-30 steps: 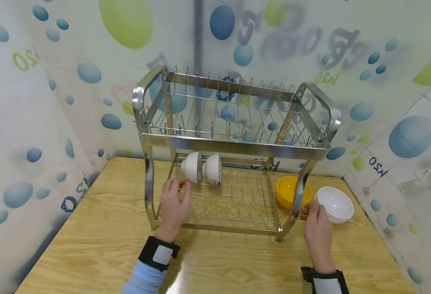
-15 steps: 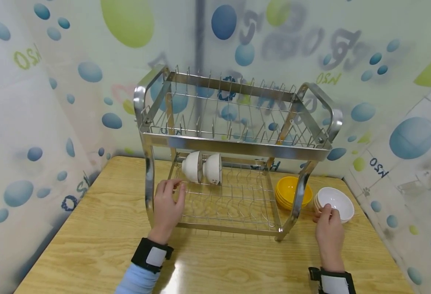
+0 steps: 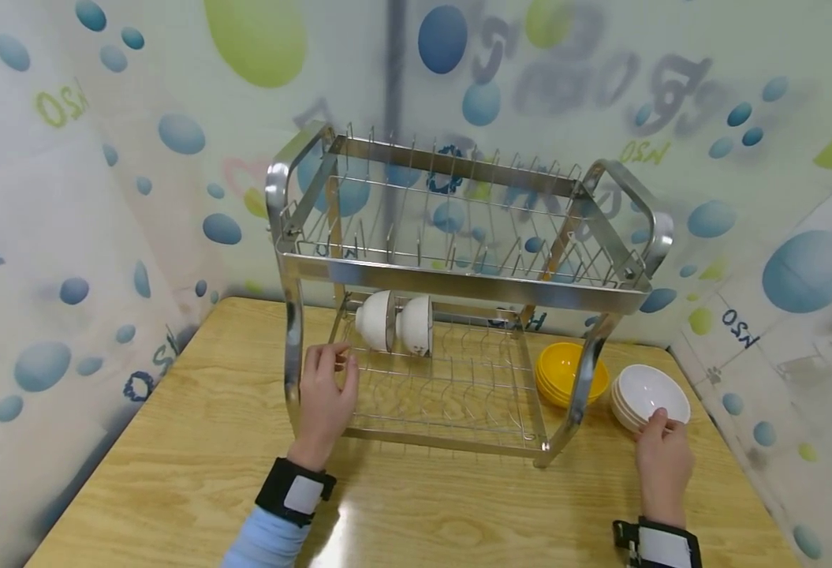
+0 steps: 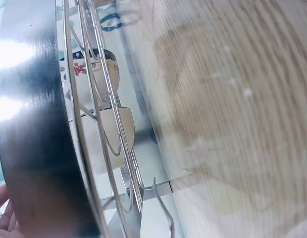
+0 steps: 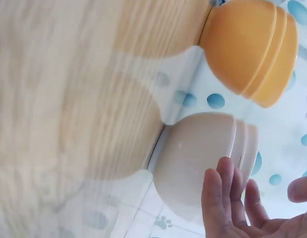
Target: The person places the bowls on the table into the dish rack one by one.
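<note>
Pickup seems your step: right hand [image 3: 664, 461], fingers parted at the white bowls [image 5: 193, 153], needs a rim pinch; left hand [image 3: 326, 398] relaxed, empty.

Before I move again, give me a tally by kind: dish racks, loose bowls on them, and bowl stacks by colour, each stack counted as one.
Dish rack: 1
White bowls on its lower tier: 2
Yellow bowl stack: 1
White bowl stack: 1
Total: 5
</note>
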